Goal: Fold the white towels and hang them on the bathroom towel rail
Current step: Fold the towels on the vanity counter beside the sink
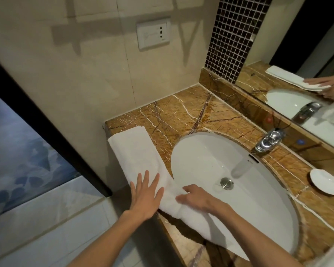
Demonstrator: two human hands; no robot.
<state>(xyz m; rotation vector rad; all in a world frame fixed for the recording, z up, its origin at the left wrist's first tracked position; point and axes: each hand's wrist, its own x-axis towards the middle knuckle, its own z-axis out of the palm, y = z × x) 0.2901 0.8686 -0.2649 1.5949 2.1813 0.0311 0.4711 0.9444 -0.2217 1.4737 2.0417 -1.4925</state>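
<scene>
Long white terry towel [135,151] already folded lengthwise into narrow strip. It lies on brown veined marble tabletop [181,112] left of white oval ceramic basin [229,160], near end trailing over basin's front rim. Left grip [145,195] flat on strip, fingers spread, pressing down. Right grip [197,201] curled round bunched cloth at mid-length, apparently pinching fold; fingertips partly buried.

Judgement: lengthwise fold done, crosswise fold in hand, unfinished. Hanging not begun; rail out of view. Other towels not clearly visible, so remaining count unknown.
</scene>
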